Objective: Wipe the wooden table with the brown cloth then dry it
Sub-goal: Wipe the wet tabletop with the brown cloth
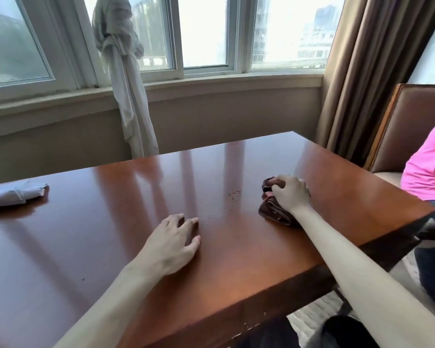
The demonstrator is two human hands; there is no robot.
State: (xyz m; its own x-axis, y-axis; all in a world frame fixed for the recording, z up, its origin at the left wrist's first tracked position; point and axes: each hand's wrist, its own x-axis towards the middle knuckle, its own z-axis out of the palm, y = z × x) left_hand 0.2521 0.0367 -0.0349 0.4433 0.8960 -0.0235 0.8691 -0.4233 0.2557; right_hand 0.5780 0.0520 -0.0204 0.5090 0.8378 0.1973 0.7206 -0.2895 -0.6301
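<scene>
On the right side of the tabletop (136,197), the right hand (290,194) is bunching up the brown cloth (274,210), fingers (278,188) curling over its top and gripping it, palm bearing down so the wad is staying flat against the wood. Looks like it's being held that way to push it as a wiping pad. Cloth is sitting near the right edge, just beside a patch of small specks (234,193), probably the first spot needing a pass. Left hand (172,243) is resting palm-down near the middle front, fingers spreading loosely, holding nothing; likely bracing the body while the other arm is reaching out. A folded grey-white cloth (13,194) is lying at the far left edge, well apart from both hands, probably waiting there for the drying step. Surface is looking glossy, reflecting the window (206,31); can't tell wet from dry. Judging by this, wiping is only just starting. A person in a pink shirt (427,167) is standing just off the right edge.
</scene>
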